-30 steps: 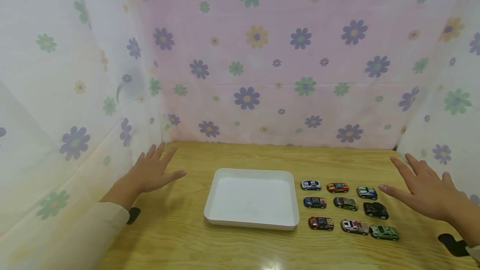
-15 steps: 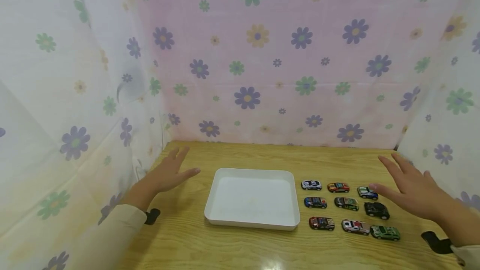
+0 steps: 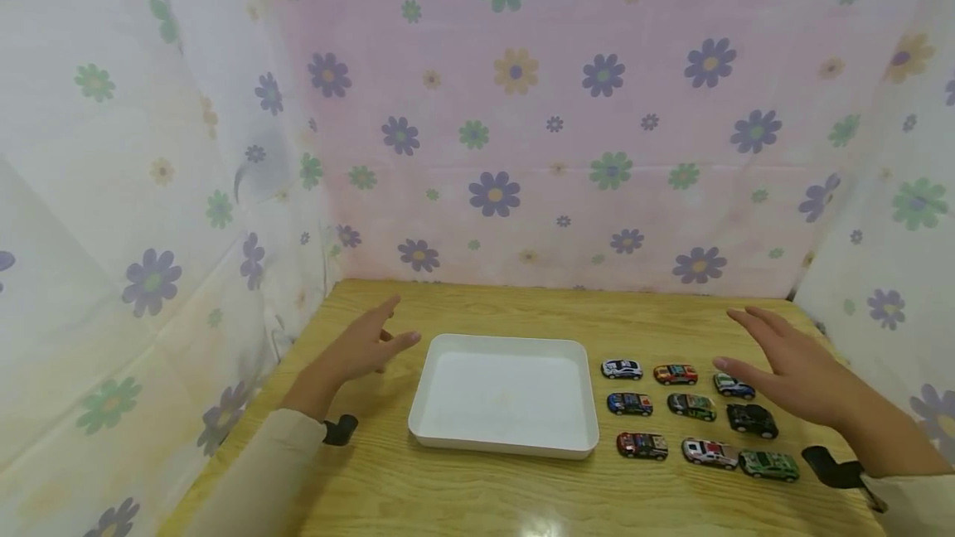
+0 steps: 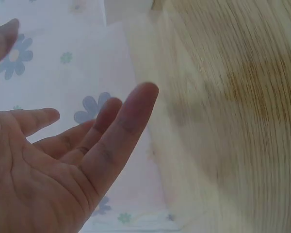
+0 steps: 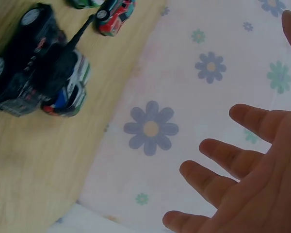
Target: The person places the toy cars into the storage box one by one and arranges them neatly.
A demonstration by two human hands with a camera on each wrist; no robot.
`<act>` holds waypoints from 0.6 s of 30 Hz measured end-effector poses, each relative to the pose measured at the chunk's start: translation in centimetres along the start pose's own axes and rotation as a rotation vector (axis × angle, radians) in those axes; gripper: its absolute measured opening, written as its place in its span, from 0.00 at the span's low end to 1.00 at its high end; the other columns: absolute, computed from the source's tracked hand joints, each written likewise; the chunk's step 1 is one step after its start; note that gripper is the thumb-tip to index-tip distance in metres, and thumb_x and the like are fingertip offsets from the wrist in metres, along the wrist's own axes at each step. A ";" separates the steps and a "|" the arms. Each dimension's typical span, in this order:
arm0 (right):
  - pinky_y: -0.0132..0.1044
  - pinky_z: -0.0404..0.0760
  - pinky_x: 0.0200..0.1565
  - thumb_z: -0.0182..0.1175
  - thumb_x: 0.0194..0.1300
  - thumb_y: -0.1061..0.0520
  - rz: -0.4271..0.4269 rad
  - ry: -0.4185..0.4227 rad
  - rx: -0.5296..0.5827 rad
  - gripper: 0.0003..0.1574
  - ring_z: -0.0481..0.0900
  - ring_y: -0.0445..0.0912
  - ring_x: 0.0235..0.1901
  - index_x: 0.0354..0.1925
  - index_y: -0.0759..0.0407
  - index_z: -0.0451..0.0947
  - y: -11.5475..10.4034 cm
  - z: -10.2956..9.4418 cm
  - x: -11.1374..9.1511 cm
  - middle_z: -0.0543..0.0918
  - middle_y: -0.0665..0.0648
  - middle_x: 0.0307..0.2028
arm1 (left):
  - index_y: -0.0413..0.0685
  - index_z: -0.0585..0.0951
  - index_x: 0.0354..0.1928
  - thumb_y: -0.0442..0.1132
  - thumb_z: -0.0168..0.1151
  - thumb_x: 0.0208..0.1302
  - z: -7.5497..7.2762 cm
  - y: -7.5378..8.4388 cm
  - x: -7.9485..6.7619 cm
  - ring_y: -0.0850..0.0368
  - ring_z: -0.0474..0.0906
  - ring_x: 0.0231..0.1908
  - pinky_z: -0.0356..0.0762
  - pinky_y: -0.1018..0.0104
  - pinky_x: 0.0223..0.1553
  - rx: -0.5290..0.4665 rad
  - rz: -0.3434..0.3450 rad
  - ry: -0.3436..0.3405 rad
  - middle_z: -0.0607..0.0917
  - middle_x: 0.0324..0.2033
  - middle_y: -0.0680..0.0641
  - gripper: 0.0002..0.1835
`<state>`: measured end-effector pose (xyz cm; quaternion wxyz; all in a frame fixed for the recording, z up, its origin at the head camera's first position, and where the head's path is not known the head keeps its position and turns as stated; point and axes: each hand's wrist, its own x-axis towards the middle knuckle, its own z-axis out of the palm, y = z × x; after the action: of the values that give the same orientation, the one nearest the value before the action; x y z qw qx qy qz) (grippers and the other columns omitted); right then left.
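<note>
Toy cars (image 3: 691,406), nine of them, stand on the tabletop (image 3: 448,487) in three rough rows of three, just right of a shallow white tray (image 3: 502,396). We have our right hand (image 3: 794,367) nearest them, its grip wide with the fingers apart; from the head camera, its thumb partly covers the white, blue and green car (image 3: 734,389) in the far row. From the right wrist we see a gap between the fingers and the cars, and a thin black rod sticking out from the black car (image 3: 752,419). In the near row, the green car (image 3: 769,465) is just beside a white and red car (image 3: 710,453). Our left hand (image 3: 361,346) is near the tray's far left corner, its grip also wide, thumb pointing towards the tray. Pale sleeves (image 3: 269,471) cover our forearms, and flowered cloth (image 3: 492,106) hangs behind the tabletop and along both sides.
</note>
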<state>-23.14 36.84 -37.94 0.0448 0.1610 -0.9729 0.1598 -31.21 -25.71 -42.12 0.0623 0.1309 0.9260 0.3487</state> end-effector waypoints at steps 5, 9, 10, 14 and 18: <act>0.81 0.64 0.55 0.64 0.72 0.36 -0.026 -0.002 0.053 0.49 0.56 0.80 0.69 0.75 0.63 0.62 -0.2 -0.2 1.0 0.53 0.78 0.76 | 0.60 0.48 0.84 0.61 0.66 0.70 0.8 -0.1 0.4 0.34 0.76 0.63 0.90 0.59 0.37 -0.186 -0.021 -0.030 0.59 0.78 0.33 0.50; 0.79 0.67 0.56 0.65 0.72 0.39 -0.050 0.012 0.075 0.42 0.60 0.78 0.68 0.71 0.63 0.69 -0.4 -0.5 1.8 0.59 0.77 0.74 | 0.55 0.51 0.83 0.53 0.69 0.70 1.6 -0.2 0.8 0.30 0.69 0.69 0.90 0.54 0.40 -0.357 -0.055 -0.076 0.58 0.78 0.32 0.49; 0.78 0.68 0.56 0.65 0.72 0.40 -0.055 0.014 0.084 0.40 0.61 0.77 0.68 0.70 0.63 0.70 -0.5 -0.6 2.0 0.61 0.77 0.73 | 0.54 0.51 0.83 0.51 0.69 0.70 1.8 -0.3 0.9 0.31 0.69 0.69 0.90 0.52 0.41 -0.396 -0.064 -0.090 0.58 0.78 0.32 0.49; 0.75 0.72 0.55 0.64 0.73 0.42 -0.048 0.008 0.148 0.36 0.68 0.74 0.66 0.69 0.61 0.72 -0.9 -0.6 2.7 0.69 0.73 0.70 | 0.49 0.52 0.82 0.47 0.70 0.70 2.4 -0.6 1.2 0.36 0.75 0.66 0.90 0.50 0.46 -0.507 -0.080 -0.140 0.60 0.77 0.33 0.48; 0.75 0.72 0.57 0.63 0.74 0.42 -0.016 0.002 0.230 0.36 0.72 0.71 0.64 0.70 0.59 0.72 -1.4 0.0 3.4 0.72 0.70 0.70 | 0.48 0.53 0.82 0.46 0.69 0.71 2.8 -0.8 1.2 0.40 0.79 0.62 0.89 0.48 0.48 -0.552 -0.082 -0.164 0.63 0.76 0.34 0.46</act>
<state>-25.86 34.55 -37.06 0.0281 0.1725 -0.9468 0.2703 -31.91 -24.17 -44.75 0.1843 0.0991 0.7923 0.5731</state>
